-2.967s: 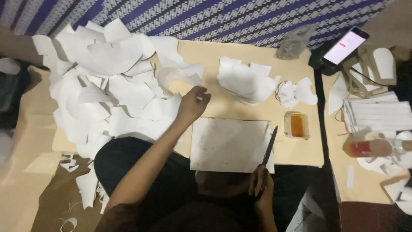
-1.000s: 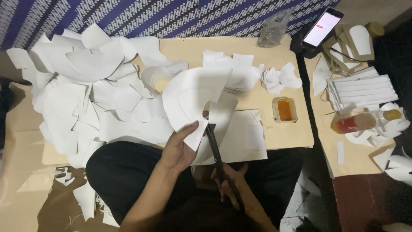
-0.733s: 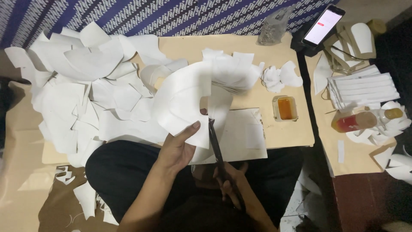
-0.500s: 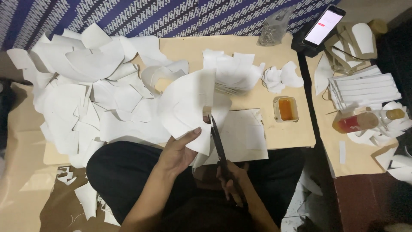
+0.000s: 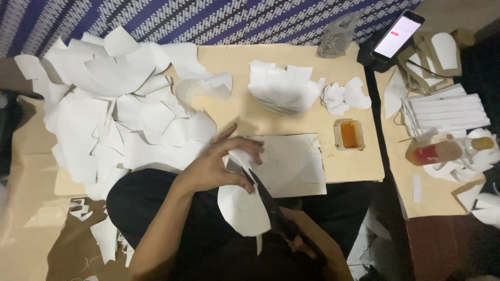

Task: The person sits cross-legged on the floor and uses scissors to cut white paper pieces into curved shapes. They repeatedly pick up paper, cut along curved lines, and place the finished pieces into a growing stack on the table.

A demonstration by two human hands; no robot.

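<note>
My left hand point(image 5: 219, 164) grips a curved white paper piece point(image 5: 242, 205) over my lap, fingers spread along its upper edge. My right hand point(image 5: 312, 250) holds black scissors point(image 5: 268, 200) at the bottom of the view; their blades angle up-left into the paper. A thin white strip hangs from the paper's lower edge. Just beyond lies a flat grey card sheet point(image 5: 291, 164) at the near edge of the tan board point(image 5: 234, 112).
A large heap of white paper cut-outs point(image 5: 104, 114) covers the left. A smaller stack point(image 5: 281, 88) sits mid-board, beside crumpled scraps point(image 5: 344, 96) and a small pot of orange liquid point(image 5: 349, 134). A lit phone point(image 5: 398, 35), folded white sheets point(image 5: 448, 112) and a red bottle point(image 5: 432, 153) lie right.
The paper piece has come down from over the board to my lap. The scissors have cut further into it and my left hand has turned it.
</note>
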